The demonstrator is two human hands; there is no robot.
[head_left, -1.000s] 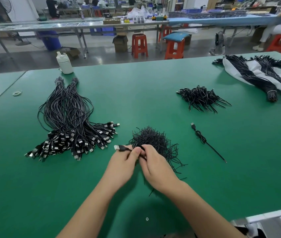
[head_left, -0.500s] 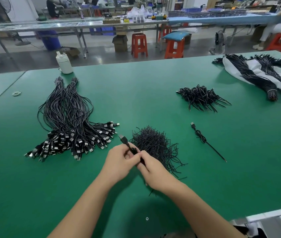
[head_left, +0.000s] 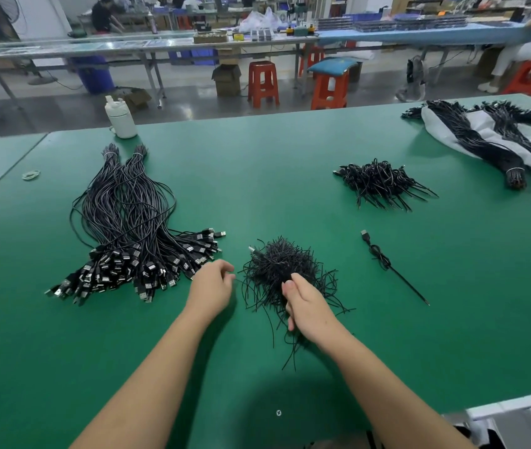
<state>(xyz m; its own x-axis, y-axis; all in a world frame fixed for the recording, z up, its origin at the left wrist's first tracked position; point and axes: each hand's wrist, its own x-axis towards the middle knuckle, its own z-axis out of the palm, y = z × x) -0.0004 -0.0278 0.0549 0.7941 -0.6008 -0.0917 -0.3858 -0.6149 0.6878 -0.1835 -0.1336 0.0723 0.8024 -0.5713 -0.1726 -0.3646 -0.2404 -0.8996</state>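
Note:
A pile of short black twist ties [head_left: 285, 268] lies on the green table [head_left: 290, 176] just ahead of me. My right hand [head_left: 306, 307] is at the pile's near edge, fingers curled round a black USB cable [head_left: 259, 256] whose metal plug points up and left across the pile. My left hand [head_left: 212, 283] hovers left of the pile with fingers loosely curled and nothing visible in it. One tied cable [head_left: 379, 256] lies alone to the right.
A large bundle of loose USB cables [head_left: 128, 228] fans out on the left. A heap of tied cables [head_left: 381, 184] sits at the mid right. Further bundles on white sheeting [head_left: 484, 124] lie far right. A white bottle [head_left: 121, 118] and a rubber band [head_left: 30, 174] are at the back left.
Both hands held the cable together before. My left hand has let go and drawn left. My right hand has carried the cable right, over the twist-tie pile.

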